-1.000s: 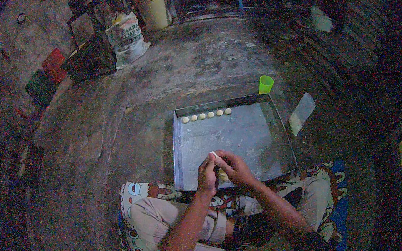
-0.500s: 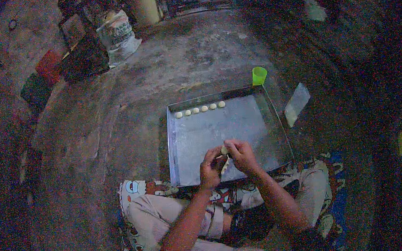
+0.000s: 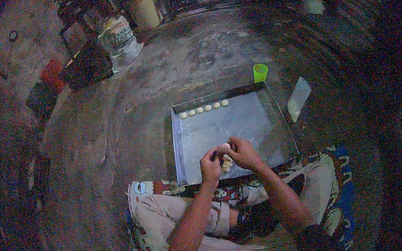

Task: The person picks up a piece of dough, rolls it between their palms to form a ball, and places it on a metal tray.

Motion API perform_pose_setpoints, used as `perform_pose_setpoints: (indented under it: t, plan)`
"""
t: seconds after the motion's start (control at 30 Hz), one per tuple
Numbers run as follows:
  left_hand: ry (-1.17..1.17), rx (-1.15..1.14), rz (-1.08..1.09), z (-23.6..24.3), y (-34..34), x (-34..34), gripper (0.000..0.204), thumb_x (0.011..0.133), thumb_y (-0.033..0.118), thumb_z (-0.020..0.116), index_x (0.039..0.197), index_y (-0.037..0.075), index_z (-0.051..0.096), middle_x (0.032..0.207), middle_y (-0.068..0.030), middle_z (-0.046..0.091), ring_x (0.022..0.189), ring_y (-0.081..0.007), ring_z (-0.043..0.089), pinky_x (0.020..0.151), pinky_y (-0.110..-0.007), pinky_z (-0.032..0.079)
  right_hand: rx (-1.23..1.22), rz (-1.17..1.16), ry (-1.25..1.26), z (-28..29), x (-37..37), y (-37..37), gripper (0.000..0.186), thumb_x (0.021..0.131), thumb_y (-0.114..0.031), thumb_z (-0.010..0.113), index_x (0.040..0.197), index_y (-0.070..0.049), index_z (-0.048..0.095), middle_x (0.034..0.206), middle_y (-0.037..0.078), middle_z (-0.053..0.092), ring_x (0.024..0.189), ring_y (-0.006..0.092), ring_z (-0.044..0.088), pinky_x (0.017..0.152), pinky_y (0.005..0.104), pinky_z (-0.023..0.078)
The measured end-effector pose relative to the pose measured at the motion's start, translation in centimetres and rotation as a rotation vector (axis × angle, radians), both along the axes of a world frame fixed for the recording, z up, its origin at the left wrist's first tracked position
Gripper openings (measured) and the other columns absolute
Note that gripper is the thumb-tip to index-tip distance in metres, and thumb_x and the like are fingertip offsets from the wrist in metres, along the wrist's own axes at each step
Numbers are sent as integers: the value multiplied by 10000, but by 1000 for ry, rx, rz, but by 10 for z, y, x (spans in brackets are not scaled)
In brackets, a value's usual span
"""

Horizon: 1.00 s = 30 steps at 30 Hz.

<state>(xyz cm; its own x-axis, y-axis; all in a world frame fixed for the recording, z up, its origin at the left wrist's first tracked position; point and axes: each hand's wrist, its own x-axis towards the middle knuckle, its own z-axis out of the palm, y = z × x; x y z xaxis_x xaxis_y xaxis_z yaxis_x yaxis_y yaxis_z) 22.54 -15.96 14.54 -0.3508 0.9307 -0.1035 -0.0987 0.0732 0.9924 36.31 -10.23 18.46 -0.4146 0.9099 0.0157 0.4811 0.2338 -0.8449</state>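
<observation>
Now both hands meet over the metal tray's (image 3: pixel 239 127) near edge: left hand (image 3: pixel 210 165) and right hand (image 3: pixel 243 153) pinch a pale dough lump (image 3: pixel 225 147) between fingertips. Farther off, five dough balls (image 3: pixel 203 109) line the far rim, green cup (image 3: pixel 260 72) beyond.

This looks like a rough, dim back room or yard used for making food by hand, not a fitted kitchen. A large metal baking tray (image 3: pixel 239 127) lies straight on the bare concrete floor (image 3: pixel 117 147), with a person sitting on a patterned mat (image 3: pixel 142 190) at its near edge. Beyond the tray stand a green cup (image 3: pixel 260 72), a filled sack (image 3: pixel 119 39) and a pale bucket (image 3: pixel 145 8).
</observation>
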Motion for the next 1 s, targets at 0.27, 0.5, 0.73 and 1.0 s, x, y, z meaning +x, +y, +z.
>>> perform_pose_setpoints:
  t: [0.27, 0.5, 0.73, 1.0]
  plan:
    - [-482, 46, -156, 7, -16, -46, 176, 929, 125, 645, 1056, 3, 637, 918, -34, 658, 771, -81, 595, 689, -244, 496, 154, 108, 283, 21, -31, -11, 349, 964, -343, 582, 885, -3, 582, 725, 46, 592, 653, 111, 511, 605, 299, 448]
    - [177, 182, -203, 30, -16, -59, 207, 849, 119, 731, 1027, 49, 652, 902, -14, 662, 843, -124, 619, 780, -271, 497, -344, 120, 496, 0, -50, 0, 323, 983, -305, 552, 825, -29, 606, 719, -41, 559, 663, 81, 503, 598, 260, 431]
    - [-163, 100, -122, 25, 18, -53, 200, 909, 212, 691, 1000, 37, 659, 865, 11, 630, 816, -103, 597, 768, -259, 480, -267, 99, 461, -21, -47, 34, 203, 913, -236, 676, 850, -50, 624, 798, -22, 561, 639, 85, 474, 588, 247, 422]
    - [-196, -125, 125, 20, 42, -30, 284, 988, 286, 564, 993, 10, 634, 927, -44, 669, 830, -122, 607, 761, -278, 494, 68, 195, 309, 15, -32, 46, 189, 836, -160, 753, 939, -38, 653, 893, 63, 643, 762, 155, 618, 681, 296, 494]
